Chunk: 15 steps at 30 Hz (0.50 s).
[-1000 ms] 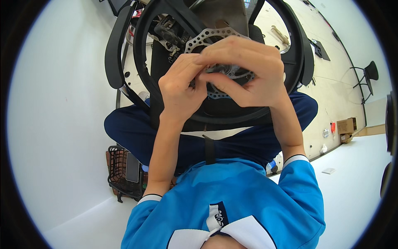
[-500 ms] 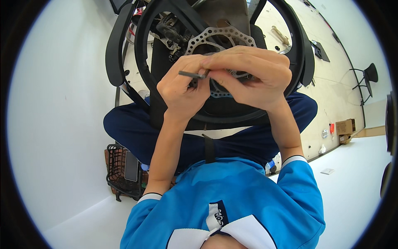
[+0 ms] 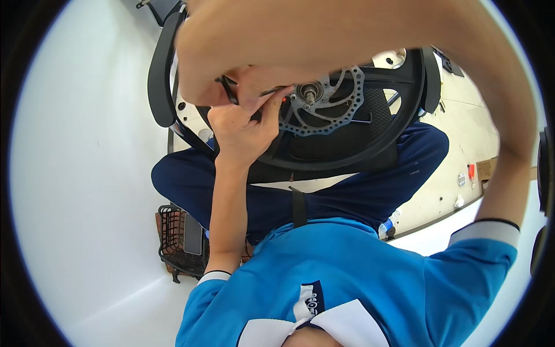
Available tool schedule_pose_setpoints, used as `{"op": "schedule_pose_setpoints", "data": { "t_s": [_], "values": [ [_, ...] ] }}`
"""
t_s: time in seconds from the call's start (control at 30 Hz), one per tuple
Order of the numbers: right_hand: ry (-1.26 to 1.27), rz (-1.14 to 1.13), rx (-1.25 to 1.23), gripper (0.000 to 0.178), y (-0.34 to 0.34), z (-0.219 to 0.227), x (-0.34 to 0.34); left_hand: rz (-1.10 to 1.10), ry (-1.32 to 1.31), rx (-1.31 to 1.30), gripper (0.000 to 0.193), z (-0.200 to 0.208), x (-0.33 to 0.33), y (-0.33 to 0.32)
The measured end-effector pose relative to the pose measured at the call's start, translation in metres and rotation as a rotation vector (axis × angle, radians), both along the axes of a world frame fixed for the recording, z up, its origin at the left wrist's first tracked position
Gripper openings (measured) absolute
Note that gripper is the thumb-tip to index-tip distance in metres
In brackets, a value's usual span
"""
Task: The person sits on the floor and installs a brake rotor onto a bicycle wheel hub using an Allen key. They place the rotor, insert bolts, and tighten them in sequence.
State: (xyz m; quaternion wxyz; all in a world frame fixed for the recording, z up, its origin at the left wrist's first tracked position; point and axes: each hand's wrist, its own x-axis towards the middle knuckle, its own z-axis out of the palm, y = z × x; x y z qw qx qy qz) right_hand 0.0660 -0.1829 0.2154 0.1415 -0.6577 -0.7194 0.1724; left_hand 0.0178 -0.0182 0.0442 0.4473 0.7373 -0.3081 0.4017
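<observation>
A spoked black wheel [image 3: 324, 163] lies flat in front of me, with a perforated silver brake disc [image 3: 324, 129] around its hub axle [image 3: 310, 95]. At the disc's left side my left hand [image 3: 243, 130] is closed in a pinch, thumb and finger pointing at the disc's inner ring. Between the fingers shows a dark hex key [image 3: 230, 91], partly covered. My right hand [image 3: 205, 63] is closed on it from above; my right forearm crosses the top of the view. Smeared motion and overlapping fingers hide much of the grip and the key's tip.
The wheel rests on a black office chair seat with armrests [image 3: 161, 75]. A thin L-shaped rod [image 3: 363, 121] lies beside the disc. At lower left stands a black wire basket [image 3: 167, 234] with a phone [image 3: 193, 234]. Right, a cardboard box [image 3: 485, 169] sits on the floor.
My right arm has swung up and across to the left, over the wheel. My left hand has shifted slightly left and down. The disc's hub is now uncovered.
</observation>
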Motion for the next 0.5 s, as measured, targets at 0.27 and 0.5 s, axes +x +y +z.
{"op": "schedule_pose_setpoints", "data": {
  "t_s": [0.27,0.5],
  "values": [
    [-0.220,0.029,-0.015,0.024,0.007,-0.002,-0.022,0.080,-0.030,0.129,0.014,0.000,0.002,0.016],
    [-0.794,-0.255,0.523,0.018,-0.020,-0.040,-0.065,-0.083,0.012,0.030,0.032,0.015,-0.009,-0.003]
  ]
}}
